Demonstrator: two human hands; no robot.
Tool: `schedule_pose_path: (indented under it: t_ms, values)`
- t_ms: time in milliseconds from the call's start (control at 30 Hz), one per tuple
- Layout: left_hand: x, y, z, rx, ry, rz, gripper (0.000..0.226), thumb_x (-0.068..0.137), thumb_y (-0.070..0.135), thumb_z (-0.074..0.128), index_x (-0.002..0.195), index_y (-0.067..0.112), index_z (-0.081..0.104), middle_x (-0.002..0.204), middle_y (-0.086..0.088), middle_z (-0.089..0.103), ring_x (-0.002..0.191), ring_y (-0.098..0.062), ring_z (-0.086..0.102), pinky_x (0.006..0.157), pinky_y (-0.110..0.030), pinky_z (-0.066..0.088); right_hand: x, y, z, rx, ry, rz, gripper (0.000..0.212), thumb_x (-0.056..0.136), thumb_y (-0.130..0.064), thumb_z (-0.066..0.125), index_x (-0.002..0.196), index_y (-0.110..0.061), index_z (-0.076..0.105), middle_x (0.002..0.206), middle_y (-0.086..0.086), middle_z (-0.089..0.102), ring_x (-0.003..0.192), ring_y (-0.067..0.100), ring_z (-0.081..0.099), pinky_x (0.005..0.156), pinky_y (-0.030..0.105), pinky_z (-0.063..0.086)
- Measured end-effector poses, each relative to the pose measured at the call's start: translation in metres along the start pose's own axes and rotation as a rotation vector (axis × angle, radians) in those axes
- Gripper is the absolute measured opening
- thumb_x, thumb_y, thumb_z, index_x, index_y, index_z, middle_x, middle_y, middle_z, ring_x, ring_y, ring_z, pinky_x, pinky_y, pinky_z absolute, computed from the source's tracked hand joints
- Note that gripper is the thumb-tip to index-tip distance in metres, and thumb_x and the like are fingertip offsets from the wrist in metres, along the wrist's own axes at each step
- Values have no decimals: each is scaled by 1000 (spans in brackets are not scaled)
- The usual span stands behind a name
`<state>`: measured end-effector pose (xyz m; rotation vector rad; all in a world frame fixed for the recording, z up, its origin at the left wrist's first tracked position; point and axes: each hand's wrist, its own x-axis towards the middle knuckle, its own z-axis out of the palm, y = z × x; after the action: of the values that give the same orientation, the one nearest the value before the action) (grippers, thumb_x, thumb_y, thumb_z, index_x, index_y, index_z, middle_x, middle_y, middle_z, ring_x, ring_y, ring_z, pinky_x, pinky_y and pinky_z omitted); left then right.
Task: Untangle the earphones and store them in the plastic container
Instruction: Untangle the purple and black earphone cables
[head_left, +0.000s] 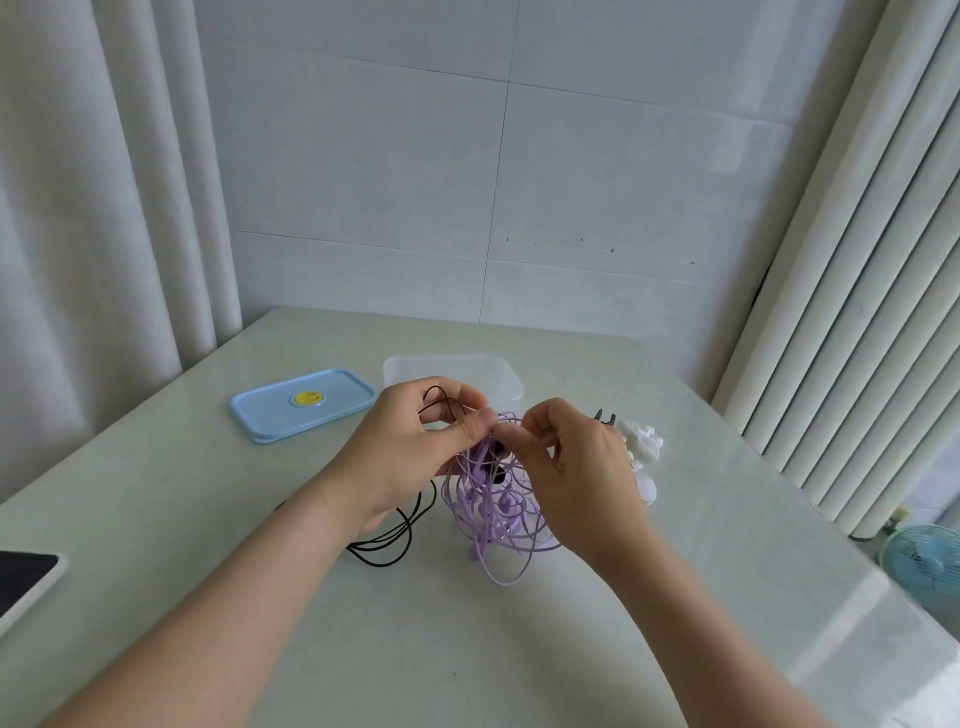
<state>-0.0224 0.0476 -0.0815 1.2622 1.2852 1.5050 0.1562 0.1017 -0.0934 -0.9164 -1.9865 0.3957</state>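
Here, pale curtains (104, 234) hang at the far left against a wall (467, 182) of large grey-white tiles, and a dark-screened device (26, 577) with a white rim juts in over the left edge of a glossy, pale green table (467, 649). Further right a light blue lid (304, 410) lies flat, its long side running left to right and rising slightly toward the right. It bears a round yellow disc (307, 398) with a smiling face. Just beside it stands the clear plastic container (452, 369), open side up, long axis also left to right, its near wall hidden behind the fingers. The left hand (410, 457) is in front of it, thumb and forefinger pinching the top of the earphones (493, 509), a tangle of lilac and black cable. Black loops pass over that hand's fingers and trail below its wrist onto the table. The tangle hangs from the pinch toward the near edge, lilac loops spreading at the bottom. The right hand (576, 478) meets the left at the same knot, thumb and forefinger pinching lilac cable, the other fingers curled. Behind it lies a white object (644, 441), too blurred to identify. White vertical ribbing (857, 260) fills the right side, with a small blue fan (924, 561) low beside it.
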Motion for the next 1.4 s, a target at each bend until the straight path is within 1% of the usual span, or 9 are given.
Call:
schedule_pose_path:
  t_ms: [100,267,400,533,667,800,867,1167,1400]
  values:
    - [0,0,1,37,39,32,18,88,17,84,103,13,76,87,0,73,75,-12,71,66,-22,56,1,6,4,-35,51,1,28,98,-40,71,85,-17,61,73,-13,67,73,1,61,65,10,40]
    - [-1,0,0,111,62,88,29,78,10,92,103,15,78,96,-3,79,82,-17,79,78,-23,61,0,11,7,-104,77,-24,27,102,-38,68,92,-13,61,77,-4,70,76,23,66,73,43,52]
    - [-2,-1,2,139,52,102,31,76,3,92,100,15,78,95,-3,78,84,-22,80,82,-29,63,-1,11,8,-79,82,-44,23,100,-30,72,88,-18,57,72,-14,67,74,15,67,71,42,56]
    - [-4,2,3,167,51,128,26,76,3,93,94,12,77,89,-4,79,80,-22,80,77,-25,61,1,16,8,-112,119,-101,27,100,-28,72,86,-17,51,61,0,65,62,30,62,57,47,52]
    - [-6,3,6,160,16,149,20,78,0,90,91,6,76,85,-11,79,78,-27,80,76,-26,61,0,16,7,-196,104,-182,27,101,-19,68,87,-13,46,61,4,60,57,34,55,50,48,48]
    - [-5,2,6,127,22,144,18,79,1,89,91,7,77,86,-12,79,78,-29,79,77,-29,62,-2,12,6,-110,60,-112,17,96,-13,66,102,-22,53,66,2,66,66,25,65,65,43,53]
    - [-4,2,5,94,46,138,19,79,3,90,92,8,77,88,-10,79,80,-26,79,76,-26,61,-3,10,3,-71,63,-112,22,92,-13,71,105,-27,61,70,-5,69,71,13,66,72,30,51]
    - [0,1,0,52,69,81,15,85,-3,82,96,8,78,90,-6,77,82,-17,75,80,-24,59,-2,10,2,-84,35,-115,21,87,-31,84,100,-28,67,80,-14,70,82,3,66,71,12,47]
    - [1,-1,-2,43,60,94,16,87,-3,80,98,8,77,98,-11,78,84,-14,75,83,-23,59,0,13,3,-92,76,-33,23,84,-32,89,84,-17,72,70,-17,67,64,-9,58,64,6,42]
